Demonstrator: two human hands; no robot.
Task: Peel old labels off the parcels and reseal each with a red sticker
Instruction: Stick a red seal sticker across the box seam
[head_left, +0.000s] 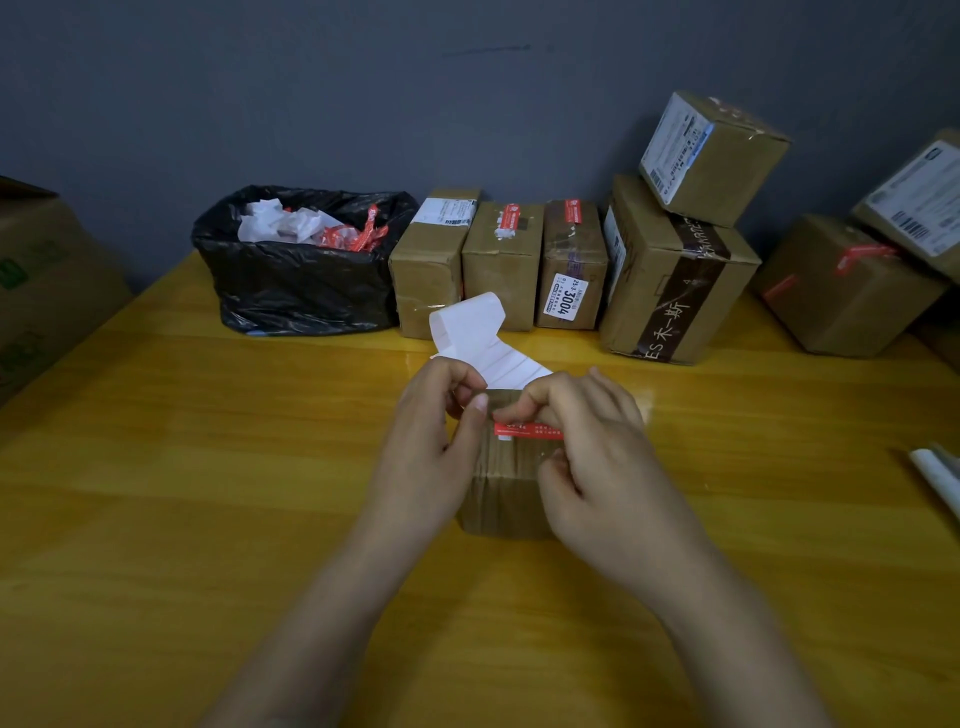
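Observation:
A small brown cardboard parcel (506, 493) stands on the yellow table in front of me. A red sticker (524, 430) lies across its top. My right hand (587, 441) pinches the sticker with curled fingers at its right part. My left hand (436, 441) is at the parcel's left side and holds the white backing strip (483, 338), which curls up and away behind the parcel; its thumb lies near the sticker's left end. Much of the parcel's top is hidden by my hands.
A black rubbish bag (291, 280) with torn white labels and red scraps stands at the back left. A row of parcels (498, 265) lines the wall, with more stacked at the right (675, 270). A big carton (47, 280) is at far left. A white roll (935, 473) lies at the right edge.

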